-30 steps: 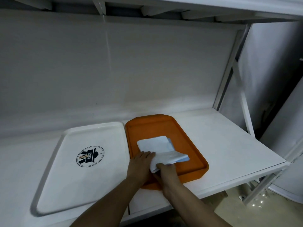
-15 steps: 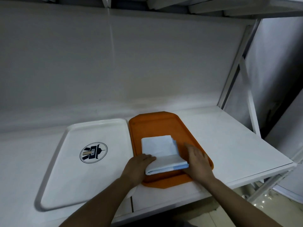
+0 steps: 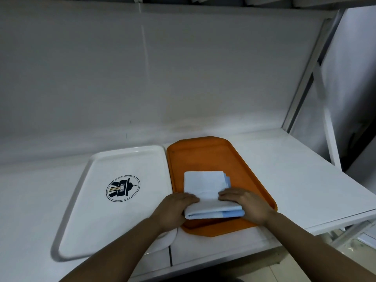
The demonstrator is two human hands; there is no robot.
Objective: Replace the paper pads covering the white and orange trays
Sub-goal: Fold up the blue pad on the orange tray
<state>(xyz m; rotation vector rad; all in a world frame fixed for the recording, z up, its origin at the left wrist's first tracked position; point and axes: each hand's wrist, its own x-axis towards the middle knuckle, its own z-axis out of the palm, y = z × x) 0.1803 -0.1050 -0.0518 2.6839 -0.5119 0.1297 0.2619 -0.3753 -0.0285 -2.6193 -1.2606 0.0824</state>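
holding a folded white-and-blue paper pad stack (image 3: 209,195) on the flat orange plastic tray (image 3: 205,157), we use both hands.
our left hand (image 3: 173,210) curls round its near-left corner, fingers on top; our right hand (image 3: 244,204) lies flat on its near-right edge. we count one stack, two trays: orange, and beside it one white plastic tray with a round logo (image 3: 97,200).

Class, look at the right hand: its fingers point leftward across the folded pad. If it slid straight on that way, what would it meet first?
Probably the left hand; the right hand already rests on the folded pad, and their fingertips nearly face each other, though depth is unclear.
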